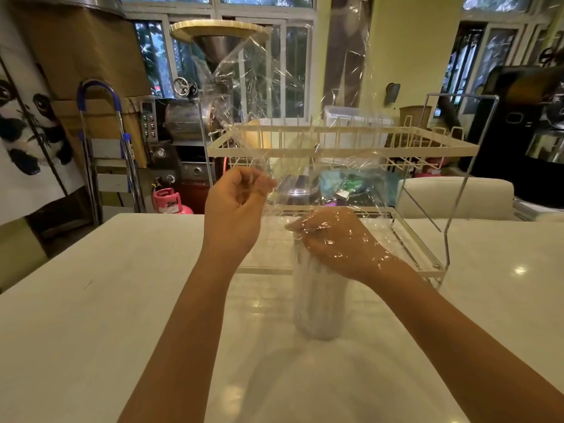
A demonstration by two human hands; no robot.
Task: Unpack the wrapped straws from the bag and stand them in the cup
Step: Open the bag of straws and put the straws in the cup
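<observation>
A large clear plastic bag [274,96] is held up over the white table [91,300], crinkled and spread wide. My left hand [236,206] pinches the bag's edge at its left side. My right hand [338,239] is inside the bag, under the film, closed around the top of a whitish bundle of wrapped straws [317,303]. The bundle hangs upright and blurred, its lower end close to the tabletop. I see no cup in this view.
A white two-tier wire dish rack [427,145] stands on the table just behind my hands. A pale chair back [457,196] is behind the table at the right. Machines, a stepladder [103,148] and a pink gas cylinder [169,201] stand beyond the far left edge.
</observation>
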